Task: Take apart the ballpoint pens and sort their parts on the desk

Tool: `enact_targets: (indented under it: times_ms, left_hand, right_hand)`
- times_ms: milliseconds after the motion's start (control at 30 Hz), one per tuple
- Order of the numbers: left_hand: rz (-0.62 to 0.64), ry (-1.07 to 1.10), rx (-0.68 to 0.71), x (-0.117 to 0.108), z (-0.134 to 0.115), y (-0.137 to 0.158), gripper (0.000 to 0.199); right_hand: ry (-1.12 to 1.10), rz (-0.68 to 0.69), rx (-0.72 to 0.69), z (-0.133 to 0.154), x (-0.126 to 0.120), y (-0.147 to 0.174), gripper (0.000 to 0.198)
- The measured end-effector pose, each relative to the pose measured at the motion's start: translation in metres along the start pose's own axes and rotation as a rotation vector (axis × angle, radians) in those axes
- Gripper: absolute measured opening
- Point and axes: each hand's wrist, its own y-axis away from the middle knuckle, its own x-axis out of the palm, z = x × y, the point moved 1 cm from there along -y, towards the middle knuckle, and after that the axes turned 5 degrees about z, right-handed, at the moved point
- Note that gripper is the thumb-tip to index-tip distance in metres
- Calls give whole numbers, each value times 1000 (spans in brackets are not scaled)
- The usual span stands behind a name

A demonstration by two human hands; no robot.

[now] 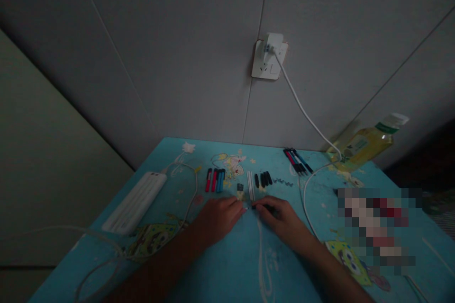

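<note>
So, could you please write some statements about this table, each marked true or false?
1. A bottle is on the right side of the table. True.
2. The power strip is right of both hands. False: the power strip is left of them.
3. A plug is in the wall socket. True.
4. The hands are far apart. False: the left hand and right hand are close together, near the white sticks.
</note>
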Motion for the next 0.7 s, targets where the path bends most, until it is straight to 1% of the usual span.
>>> enact_targets:
  times_ms: [100, 167, 233, 300, 367, 500, 600, 700]
  left_hand:
    - [23, 0, -14, 4, 4, 0, 16]
    - [29, 18, -27, 5, 5, 0, 16]
    - [9, 52, -54, 5, 6, 0, 19]
    - [-25, 111, -108, 4, 5, 0, 21]
    - [-71, 235, -170, 2, 4, 0, 21]
    - [-152, 631, -263, -3, -3, -2, 26]
    - [-145, 878, -307, -1, -12, -4, 31]
    - [-127, 1020, -312, 1, -20, -4, 32]
  right_hand:
    - [-24, -60, 26, -8, -8, -2, 26]
    - [-36, -90, 29, -13, -12, -3, 27]
    - [-38, -129, 36, -17, -14, -4, 27]
    - [-49, -181, 39, -20, -15, -4, 27]
    - [-86, -204, 43, -22, -14, -4, 27]
    - [-150, -195, 45, -18, -9, -3, 29]
    - [-128, -200, 5, -10, -4, 0, 26]
    - [-100, -184, -51, -3, 2, 3, 24]
